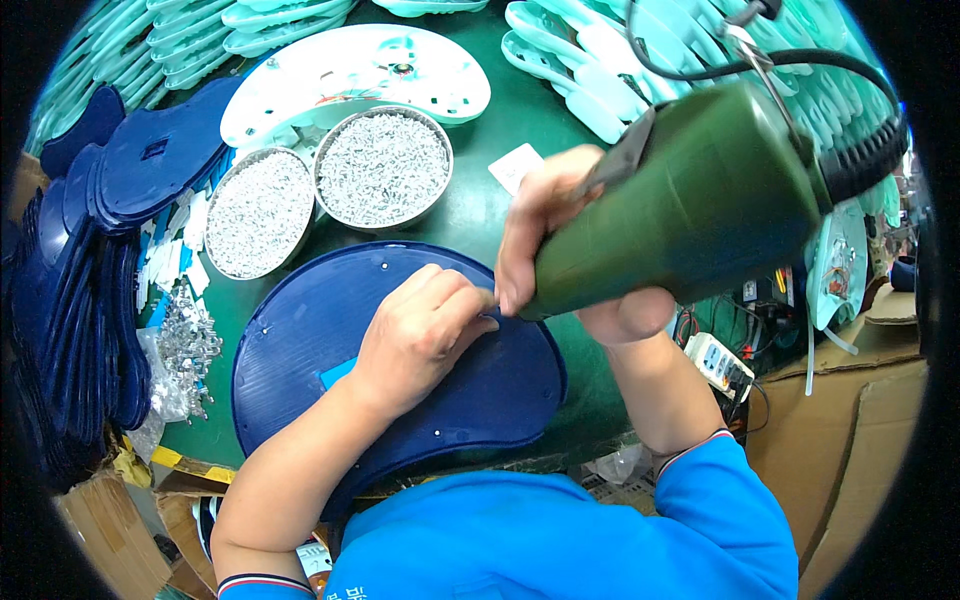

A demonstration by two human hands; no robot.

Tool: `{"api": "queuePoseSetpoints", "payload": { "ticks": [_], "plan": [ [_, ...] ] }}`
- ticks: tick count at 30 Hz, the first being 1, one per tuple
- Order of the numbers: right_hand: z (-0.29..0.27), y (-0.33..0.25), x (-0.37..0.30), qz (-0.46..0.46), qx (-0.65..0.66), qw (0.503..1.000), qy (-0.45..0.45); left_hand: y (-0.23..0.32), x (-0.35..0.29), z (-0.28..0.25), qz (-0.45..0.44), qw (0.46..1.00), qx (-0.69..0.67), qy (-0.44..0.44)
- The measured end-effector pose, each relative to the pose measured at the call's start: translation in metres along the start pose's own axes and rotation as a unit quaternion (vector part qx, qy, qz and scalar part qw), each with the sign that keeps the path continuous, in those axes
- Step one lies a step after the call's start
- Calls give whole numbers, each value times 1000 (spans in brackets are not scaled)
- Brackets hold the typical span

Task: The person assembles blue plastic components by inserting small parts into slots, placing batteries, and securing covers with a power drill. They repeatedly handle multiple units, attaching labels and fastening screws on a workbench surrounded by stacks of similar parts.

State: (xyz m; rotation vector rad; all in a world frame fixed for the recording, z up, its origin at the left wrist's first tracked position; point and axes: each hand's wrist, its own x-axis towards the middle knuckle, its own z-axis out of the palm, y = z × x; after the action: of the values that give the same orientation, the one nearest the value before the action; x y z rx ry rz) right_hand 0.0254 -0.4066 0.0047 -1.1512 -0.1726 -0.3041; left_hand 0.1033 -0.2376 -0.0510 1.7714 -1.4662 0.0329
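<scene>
A large green electric screwdriver [680,205] is gripped in my right hand [540,220], its thick body slanting up to the right. A hook and a black cord join its upper end. My left hand [425,335] is closed in a pinch beside the tool's lower end; whatever the fingertips hold is hidden. Beneath both hands lies a dark blue curved plastic panel [300,375] with a few small bright spots near its rim. A light blue piece [338,373] on the panel shows partly under my left wrist.
Two round containers [383,168] of small silvery screws stand beyond the panel, near a pale curved shell [350,75]. Blue panels [90,320] are stacked left, by a heap of metal parts [187,340]. Mint-green shells [580,70] line the back. A power strip [718,362] sits right.
</scene>
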Motion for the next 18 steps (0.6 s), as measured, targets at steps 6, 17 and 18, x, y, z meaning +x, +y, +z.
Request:
{"api": "queuePoseSetpoints", "payload": {
  "ticks": [6, 17, 18],
  "plan": [
    [-2, -23, -24, -98, 1, 995, 20, 18, 2, 11, 24, 997, -75, 2],
    [4, -47, -76, -87, -74, 992, 49, 53, -2, 25, 67, 991, -74, -88],
    [5, -49, -77, -71, -83, 993, 52, 55, -3, 24, 62, 991, -74, -91]
  ]
}}
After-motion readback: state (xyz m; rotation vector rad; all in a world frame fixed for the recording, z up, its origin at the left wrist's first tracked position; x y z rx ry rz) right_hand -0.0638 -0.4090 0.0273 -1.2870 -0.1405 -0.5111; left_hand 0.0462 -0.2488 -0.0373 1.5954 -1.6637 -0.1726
